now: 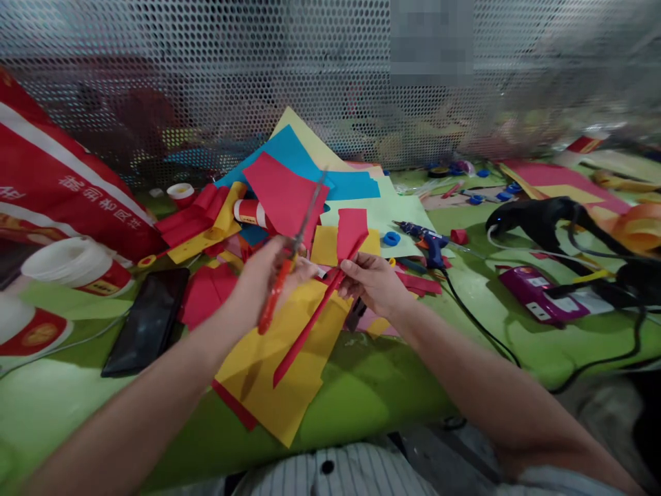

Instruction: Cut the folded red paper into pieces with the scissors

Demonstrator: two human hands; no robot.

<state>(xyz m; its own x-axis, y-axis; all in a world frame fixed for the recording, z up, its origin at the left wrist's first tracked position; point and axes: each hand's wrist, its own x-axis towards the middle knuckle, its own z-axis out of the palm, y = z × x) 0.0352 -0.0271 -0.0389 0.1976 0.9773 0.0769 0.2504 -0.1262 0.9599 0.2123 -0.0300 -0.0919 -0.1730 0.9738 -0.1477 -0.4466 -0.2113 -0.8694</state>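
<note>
My left hand (266, 272) is closed around a pair of scissors (276, 296) with orange handles. Their blades point up and away from me, and the handles hang toward me. My right hand (372, 281) pinches a red paper piece (352, 231) at its middle. A wide part of that paper stands above the fingers, while a long narrow strip slants down to the left. Beneath both hands lies a yellow paper sheet (289, 386). Behind the scissors, a larger red sheet (281, 189) rests on a blue sheet (356, 184).
A glue gun (423, 241) with a black cord lies to the right, near a blue tape ring (391, 239). Farther right sit a purple box (537, 293) and a black strap-like device (537, 217). On the left are a phone (147, 320), paper cups (77, 265) and a red bag (67, 165).
</note>
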